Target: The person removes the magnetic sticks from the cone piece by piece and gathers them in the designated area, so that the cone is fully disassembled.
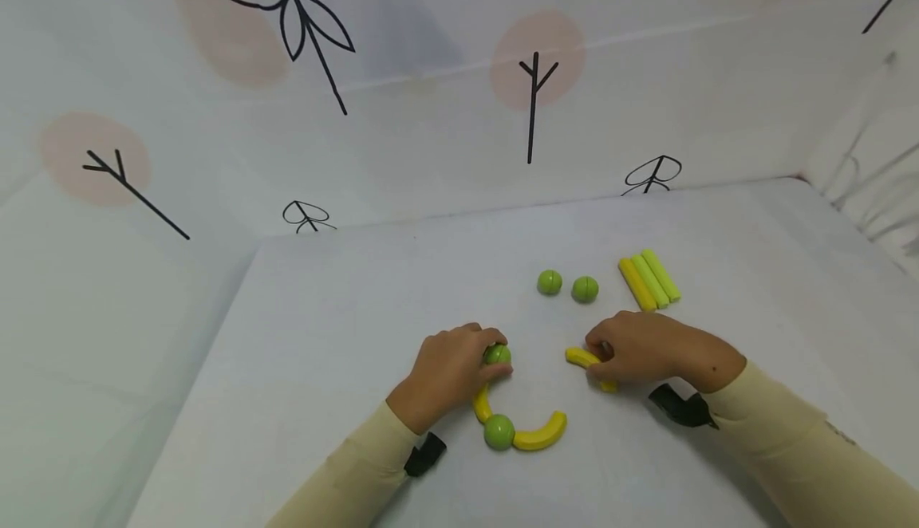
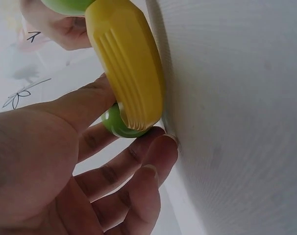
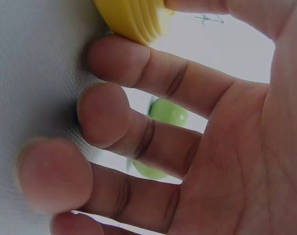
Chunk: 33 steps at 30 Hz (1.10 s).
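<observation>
My left hand (image 1: 448, 364) holds a shiny green ball (image 1: 497, 355) between thumb and fingers at the table. Below it, a yellow banana-shaped piece (image 1: 482, 406) leads down to a second green ball (image 1: 498, 432). Another yellow curved piece (image 1: 540, 435) extends right from that ball, so together they form a curved row. In the left wrist view, the grooved yellow piece (image 2: 129, 63) partly covers the held ball (image 2: 114, 122). To the right, my right hand (image 1: 642, 348) pinches a yellow curved piece (image 1: 580, 357) low over the table. Its grooved end (image 3: 134, 19) shows between the fingers.
Two more green balls (image 1: 550, 281) lie farther back on the white table (image 1: 345, 313). Beside them, three straight sticks (image 1: 649, 279), one yellow and two lime, lie side by side behind my right hand. A printed white cloth (image 1: 431, 153) rises behind the table.
</observation>
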Each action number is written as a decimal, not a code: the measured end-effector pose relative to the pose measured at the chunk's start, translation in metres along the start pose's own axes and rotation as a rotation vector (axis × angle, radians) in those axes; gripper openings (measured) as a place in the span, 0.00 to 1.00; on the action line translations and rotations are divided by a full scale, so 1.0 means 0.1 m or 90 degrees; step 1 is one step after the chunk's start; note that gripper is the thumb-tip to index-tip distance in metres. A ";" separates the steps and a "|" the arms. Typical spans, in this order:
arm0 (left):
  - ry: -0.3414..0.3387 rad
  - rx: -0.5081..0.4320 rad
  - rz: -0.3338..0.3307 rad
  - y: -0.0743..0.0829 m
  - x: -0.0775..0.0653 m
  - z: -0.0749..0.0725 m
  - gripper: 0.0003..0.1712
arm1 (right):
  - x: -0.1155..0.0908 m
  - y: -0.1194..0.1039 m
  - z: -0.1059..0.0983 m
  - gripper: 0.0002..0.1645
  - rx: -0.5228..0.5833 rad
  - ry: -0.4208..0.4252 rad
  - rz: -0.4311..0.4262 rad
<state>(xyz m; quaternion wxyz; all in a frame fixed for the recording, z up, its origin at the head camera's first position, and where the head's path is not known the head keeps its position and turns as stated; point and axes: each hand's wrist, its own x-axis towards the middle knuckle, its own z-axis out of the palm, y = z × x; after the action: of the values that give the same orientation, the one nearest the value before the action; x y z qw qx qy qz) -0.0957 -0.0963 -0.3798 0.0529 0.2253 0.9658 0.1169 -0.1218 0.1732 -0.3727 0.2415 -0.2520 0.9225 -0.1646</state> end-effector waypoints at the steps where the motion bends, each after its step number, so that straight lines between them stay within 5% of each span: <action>1: -0.002 0.001 -0.001 0.00 0.00 0.00 0.22 | 0.00 0.00 0.00 0.14 -0.002 0.000 0.005; 9: -0.080 0.043 -0.061 -0.03 -0.09 -0.10 0.35 | 0.06 -0.07 0.00 0.23 0.010 0.090 0.014; 18: -0.205 0.075 -0.080 -0.07 -0.15 -0.07 0.30 | 0.16 -0.39 0.08 0.11 0.048 0.170 -0.057; 26: -0.234 0.052 -0.074 -0.07 -0.16 -0.11 0.23 | 0.34 -0.72 0.16 0.23 0.013 0.154 -0.102; 33: -0.203 0.010 -0.046 -0.10 -0.12 -0.12 0.17 | 0.38 -0.75 0.24 0.22 -0.005 0.158 -0.149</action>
<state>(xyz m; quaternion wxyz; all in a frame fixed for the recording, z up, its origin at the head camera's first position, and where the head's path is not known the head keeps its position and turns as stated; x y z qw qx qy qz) -0.0914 -0.1130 -0.3707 0.2078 0.2069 0.9534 0.0703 -0.1089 0.0866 -0.3741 0.1042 -0.3365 0.9103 -0.2174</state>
